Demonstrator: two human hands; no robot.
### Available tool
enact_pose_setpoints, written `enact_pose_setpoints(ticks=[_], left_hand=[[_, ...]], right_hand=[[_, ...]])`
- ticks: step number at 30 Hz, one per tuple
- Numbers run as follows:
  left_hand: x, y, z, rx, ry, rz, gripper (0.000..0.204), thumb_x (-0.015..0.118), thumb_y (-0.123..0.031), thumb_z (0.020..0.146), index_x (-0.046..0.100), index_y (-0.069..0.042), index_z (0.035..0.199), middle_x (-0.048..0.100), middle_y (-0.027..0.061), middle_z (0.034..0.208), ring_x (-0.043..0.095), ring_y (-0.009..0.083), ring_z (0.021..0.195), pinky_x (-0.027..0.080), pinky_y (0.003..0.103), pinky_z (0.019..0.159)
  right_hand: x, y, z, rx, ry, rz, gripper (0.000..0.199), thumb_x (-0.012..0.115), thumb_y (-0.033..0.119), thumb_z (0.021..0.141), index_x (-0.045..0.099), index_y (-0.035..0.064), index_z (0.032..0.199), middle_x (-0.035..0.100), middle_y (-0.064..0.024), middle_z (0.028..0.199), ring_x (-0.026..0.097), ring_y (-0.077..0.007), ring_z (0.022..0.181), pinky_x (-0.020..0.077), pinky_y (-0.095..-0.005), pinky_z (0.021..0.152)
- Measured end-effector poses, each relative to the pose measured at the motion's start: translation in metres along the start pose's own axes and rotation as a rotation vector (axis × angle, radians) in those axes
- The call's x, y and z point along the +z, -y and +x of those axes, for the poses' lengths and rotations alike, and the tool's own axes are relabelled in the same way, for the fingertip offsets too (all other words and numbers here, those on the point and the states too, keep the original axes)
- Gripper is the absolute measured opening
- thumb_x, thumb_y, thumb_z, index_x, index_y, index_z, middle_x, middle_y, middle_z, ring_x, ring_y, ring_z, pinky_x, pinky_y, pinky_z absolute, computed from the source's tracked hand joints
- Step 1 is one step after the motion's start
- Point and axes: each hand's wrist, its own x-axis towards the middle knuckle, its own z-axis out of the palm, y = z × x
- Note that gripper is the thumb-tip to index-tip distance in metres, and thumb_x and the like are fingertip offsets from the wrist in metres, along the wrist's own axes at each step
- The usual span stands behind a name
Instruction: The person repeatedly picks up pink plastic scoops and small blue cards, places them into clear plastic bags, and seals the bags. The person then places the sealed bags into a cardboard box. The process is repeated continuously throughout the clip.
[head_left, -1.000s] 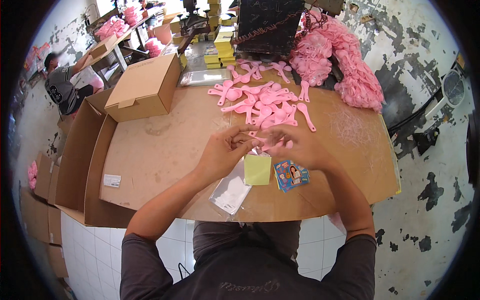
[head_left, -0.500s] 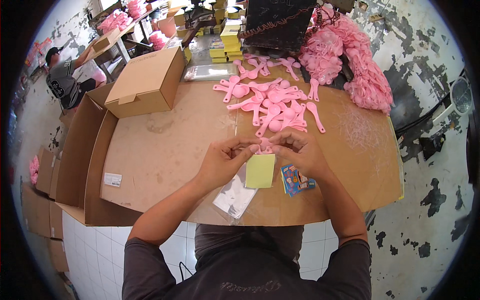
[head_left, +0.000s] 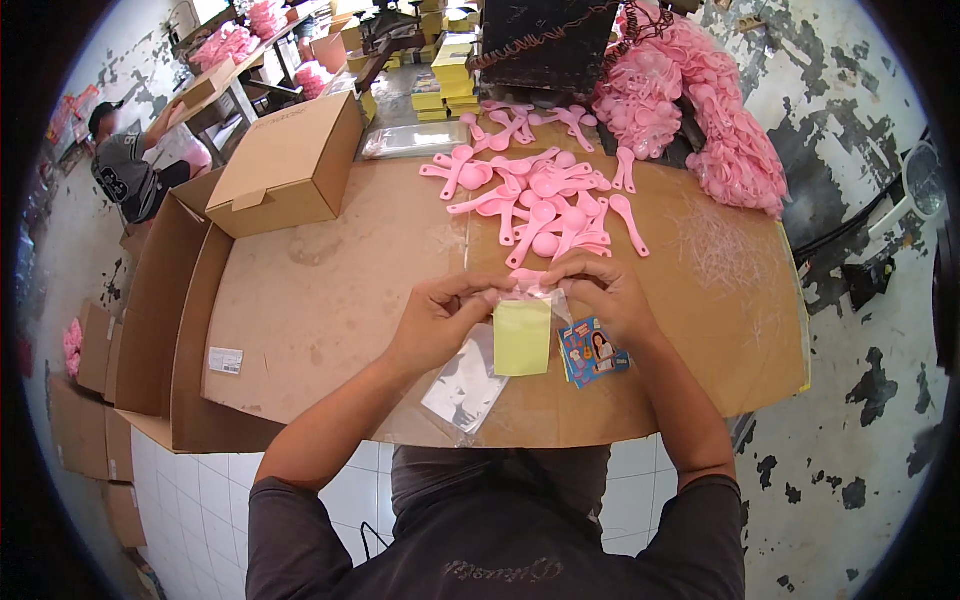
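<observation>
A small clear plastic bag (head_left: 559,299) with a pale yellow card (head_left: 522,340) in it lies between my hands. My left hand (head_left: 447,318) pinches the bag's upper left edge. Fingers of my right hand (head_left: 612,305) are closed on the upper right edge. Just at the bag's mouth is a pink piece (head_left: 527,281), probably a measuring spoon, partly hidden by my fingertips. Beyond my hands spreads a loose pile of pink measuring spoons (head_left: 540,215). Flat clear bags (head_left: 466,390) lie beside my left wrist, and colourful printed cards (head_left: 594,353) by my right.
A closed cardboard box (head_left: 285,165) stands at the back left over an open carton (head_left: 180,330). Bagged pink spoons (head_left: 735,150) heap at the back right, with plastic shreds (head_left: 722,262) nearer. Yellow stacks (head_left: 455,75) stand behind. Another person (head_left: 128,165) sits far left.
My fingertips have shifted slightly at the bag's mouth, and the pink piece is more covered. My right hand has moved a little, showing more of the printed cards.
</observation>
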Motion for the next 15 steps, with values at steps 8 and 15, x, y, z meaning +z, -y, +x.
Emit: enact_pose_setpoints(ticks=[8, 15], left_hand=[[0.003, 0.002, 0.005, -0.094, -0.012, -0.021, 0.027, 0.063, -0.011, 0.106, 0.069, 0.002, 0.128, 0.076, 0.0105, 0.114, 0.072, 0.0130, 0.098, 0.060, 0.030, 0.085], [0.004, -0.009, 0.003, -0.115, -0.021, -0.008, 0.030, 0.064, -0.005, 0.104, 0.065, 0.003, 0.133, 0.074, 0.0102, 0.116, 0.071, 0.0130, 0.102, 0.059, 0.029, 0.088]], right_hand=[[-0.002, -0.008, -0.003, 0.037, 0.014, 0.004, 0.022, 0.067, 0.004, 0.100, 0.075, -0.0006, 0.119, 0.071, -0.0058, 0.112, 0.066, -0.0106, 0.096, 0.0542, -0.0274, 0.086], [0.006, 0.003, -0.004, 0.050, 0.186, 0.142, 0.047, 0.068, -0.003, 0.097, 0.055, 0.0004, 0.143, 0.069, -0.0083, 0.117, 0.066, -0.0113, 0.103, 0.0550, -0.0288, 0.089]])
